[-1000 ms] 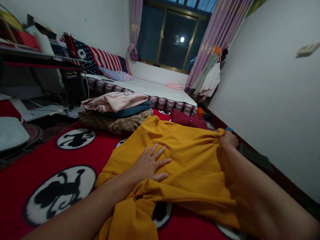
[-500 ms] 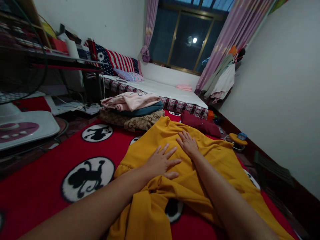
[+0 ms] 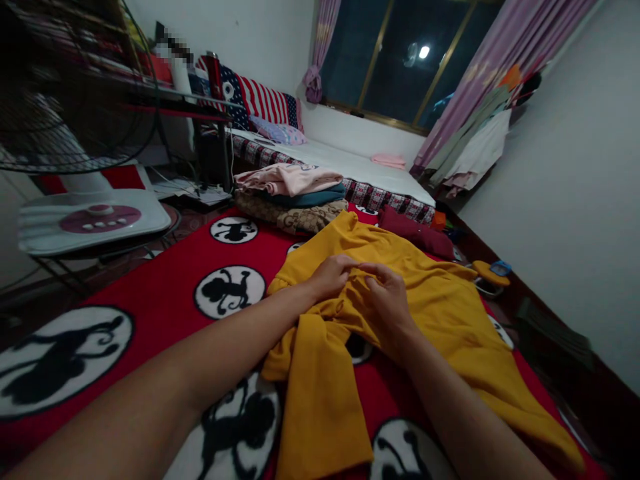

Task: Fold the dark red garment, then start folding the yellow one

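A mustard-yellow garment [image 3: 440,313] lies spread and wrinkled on the red blanket, with a wide strip of its cloth hanging toward me. Near its middle, my left hand [image 3: 331,275] is closed, its fingertips pinching the cloth. My right hand [image 3: 389,293] is curled just beside it, thumb and fingers closed on the same cloth. The fingertips of both hands almost meet, and the cloth bunches up below them. Exactly which part of the garment they grip is partly hidden by the fingers.
Behind the garment sit a stack of folded clothes [image 3: 295,193] and a folded maroon garment [image 3: 417,232]. The red blanket [image 3: 165,280] bears round black-and-white figures. A fan base [image 3: 95,217] stands at left; a bed [image 3: 340,160] lies under the window. A yellow stool [image 3: 487,272] is at right.
Both hands were lying flat with spread fingers on the garment. They have come together and closed on the cloth near its middle. The view has shifted, showing more of the fan.
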A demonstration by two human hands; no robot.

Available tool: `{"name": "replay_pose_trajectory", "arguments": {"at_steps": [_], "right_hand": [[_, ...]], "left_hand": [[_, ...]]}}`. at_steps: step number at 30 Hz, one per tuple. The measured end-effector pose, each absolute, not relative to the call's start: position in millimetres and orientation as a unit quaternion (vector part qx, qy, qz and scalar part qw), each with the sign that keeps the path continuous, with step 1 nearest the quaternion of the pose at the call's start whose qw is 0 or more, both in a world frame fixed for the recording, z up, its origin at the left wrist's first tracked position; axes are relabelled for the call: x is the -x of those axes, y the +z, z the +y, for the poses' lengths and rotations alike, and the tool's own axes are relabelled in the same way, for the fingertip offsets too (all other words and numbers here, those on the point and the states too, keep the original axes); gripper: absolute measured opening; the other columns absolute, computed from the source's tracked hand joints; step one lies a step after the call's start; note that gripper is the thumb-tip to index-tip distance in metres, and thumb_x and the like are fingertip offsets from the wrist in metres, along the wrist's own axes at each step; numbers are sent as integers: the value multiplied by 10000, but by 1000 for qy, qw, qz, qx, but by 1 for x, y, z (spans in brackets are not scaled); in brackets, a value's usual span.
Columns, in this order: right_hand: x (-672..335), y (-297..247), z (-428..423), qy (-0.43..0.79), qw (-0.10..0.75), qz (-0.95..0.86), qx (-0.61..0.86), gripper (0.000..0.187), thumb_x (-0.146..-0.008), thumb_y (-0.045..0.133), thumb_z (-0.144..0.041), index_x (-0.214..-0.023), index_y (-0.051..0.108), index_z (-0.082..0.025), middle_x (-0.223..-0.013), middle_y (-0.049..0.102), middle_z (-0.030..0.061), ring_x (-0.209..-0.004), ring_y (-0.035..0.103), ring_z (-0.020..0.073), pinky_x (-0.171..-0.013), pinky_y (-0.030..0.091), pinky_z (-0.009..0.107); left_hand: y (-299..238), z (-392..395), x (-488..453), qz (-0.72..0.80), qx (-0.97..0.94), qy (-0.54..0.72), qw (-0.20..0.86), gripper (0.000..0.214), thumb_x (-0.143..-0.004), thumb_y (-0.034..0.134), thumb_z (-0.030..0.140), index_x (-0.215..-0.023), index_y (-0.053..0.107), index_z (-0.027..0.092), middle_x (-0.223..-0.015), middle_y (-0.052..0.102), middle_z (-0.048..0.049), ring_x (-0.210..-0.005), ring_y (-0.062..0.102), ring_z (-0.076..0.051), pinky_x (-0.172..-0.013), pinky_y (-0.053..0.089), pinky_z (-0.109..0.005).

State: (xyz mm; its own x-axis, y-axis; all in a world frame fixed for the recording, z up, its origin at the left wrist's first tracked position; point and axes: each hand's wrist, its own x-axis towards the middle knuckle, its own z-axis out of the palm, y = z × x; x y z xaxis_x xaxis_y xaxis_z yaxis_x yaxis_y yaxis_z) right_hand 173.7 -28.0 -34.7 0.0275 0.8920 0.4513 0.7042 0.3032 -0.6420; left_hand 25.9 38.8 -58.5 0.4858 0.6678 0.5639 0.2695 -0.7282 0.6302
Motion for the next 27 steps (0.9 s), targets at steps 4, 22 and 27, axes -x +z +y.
{"name": "replay_pose_trajectory", "arguments": {"at_steps": [4, 22, 27], "right_hand": [[-152, -15, -77, 198, 461, -746, 438, 340, -674, 428, -55, -858, 675, -198, -992, 691, 52, -978, 633, 192, -910, 487, 351], [-123, 29, -114, 420, 261, -793, 356, 180, -673, 558, -115, -819, 630, -192, -819, 642, 6, -719, 589, 141, -645, 469, 238], [-194, 20, -53, 445, 693, -361, 437, 130, -737, 595, -265, -852, 564, -213, -839, 633, 2, -753, 641, 143, -755, 553, 316]], "left_hand": [[-53, 42, -23, 342, -751, 449, 343, 283, -830, 495, 75, -975, 733, 122, -1003, 736, -95, -936, 667, -175, -890, 510, -309], [-6, 73, 81, 311, -663, 183, 656, 577, -536, 880, 461, -974, 733, 115, -1024, 728, -127, -895, 684, -200, -860, 515, -320], [-6, 78, 85, 314, -635, 289, 644, 589, -616, 803, 573, -1001, 713, 136, -1119, 692, -151, -947, 663, -234, -807, 539, -359]]}}
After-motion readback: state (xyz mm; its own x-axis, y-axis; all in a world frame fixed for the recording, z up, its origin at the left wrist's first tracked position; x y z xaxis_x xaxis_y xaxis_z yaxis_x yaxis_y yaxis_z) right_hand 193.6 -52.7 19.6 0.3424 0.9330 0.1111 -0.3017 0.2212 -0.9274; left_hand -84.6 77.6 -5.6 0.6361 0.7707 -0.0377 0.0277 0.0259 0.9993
